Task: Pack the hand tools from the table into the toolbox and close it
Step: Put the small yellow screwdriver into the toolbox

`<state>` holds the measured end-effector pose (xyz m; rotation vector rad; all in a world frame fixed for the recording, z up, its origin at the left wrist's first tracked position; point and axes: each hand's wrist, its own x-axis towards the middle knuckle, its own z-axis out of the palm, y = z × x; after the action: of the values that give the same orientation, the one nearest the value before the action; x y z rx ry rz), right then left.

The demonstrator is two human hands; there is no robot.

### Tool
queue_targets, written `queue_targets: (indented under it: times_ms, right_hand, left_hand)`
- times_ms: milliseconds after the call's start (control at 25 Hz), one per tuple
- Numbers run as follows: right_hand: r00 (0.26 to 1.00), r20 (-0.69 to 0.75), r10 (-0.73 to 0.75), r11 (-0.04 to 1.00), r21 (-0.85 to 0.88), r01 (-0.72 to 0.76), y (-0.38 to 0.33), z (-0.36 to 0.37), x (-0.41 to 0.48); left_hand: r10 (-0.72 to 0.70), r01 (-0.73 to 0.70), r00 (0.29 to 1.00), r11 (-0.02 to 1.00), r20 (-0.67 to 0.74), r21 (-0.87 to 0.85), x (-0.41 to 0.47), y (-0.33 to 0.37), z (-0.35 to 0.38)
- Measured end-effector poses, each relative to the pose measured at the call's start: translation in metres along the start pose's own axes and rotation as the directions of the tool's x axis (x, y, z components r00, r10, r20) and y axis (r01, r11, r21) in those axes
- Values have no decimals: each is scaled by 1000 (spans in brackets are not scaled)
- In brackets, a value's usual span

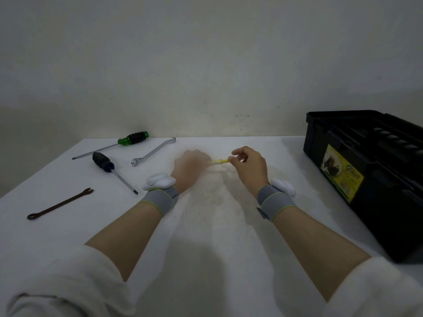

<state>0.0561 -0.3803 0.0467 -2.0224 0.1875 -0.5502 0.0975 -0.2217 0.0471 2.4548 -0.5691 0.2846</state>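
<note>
Table (68, 236), left to right: dark flat wrench (60, 204); black-handled screwdriver (109, 168); green-handled screwdriver (119, 143); silver ring spanner (153, 151); left hand (191, 167) curled, contents hidden; right hand (248, 165) pinching small yellow tool (220, 161), possibly shared by both hands; black toolbox (366, 170) far right, lid closed, nothing blocking it.

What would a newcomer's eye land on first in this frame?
Both hands, left and right, meet at the table's centre, pinching a small yellow item between them. A black toolbox sits at the right edge; two screwdrivers and two wrenches lie at the left.
</note>
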Motion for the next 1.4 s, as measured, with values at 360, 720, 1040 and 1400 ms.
queue_targets:
  times_ms: [360, 720, 1040, 1400]
  right_hand:
    - [974, -211, 77, 944, 330, -3, -24, -12, 5]
    - [960, -257, 111, 895, 445, 16, -38, -37, 10]
    - [958, -264, 115, 900, 435, 11, -38, -89, 23]
    - [959, -263, 105, 943, 332, -12, -38, -209, 44]
  left_hand:
    - [-223, 122, 972, 752, -75, -648, 16, 38, -16]
    - [-112, 55, 993, 669, -28, -742, 17, 84, -3]
    - [-49, 28, 999, 659, -6, -752, 25, 124, 9]
    - [28, 17, 999, 578, 41, -816, 46, 211, 46]
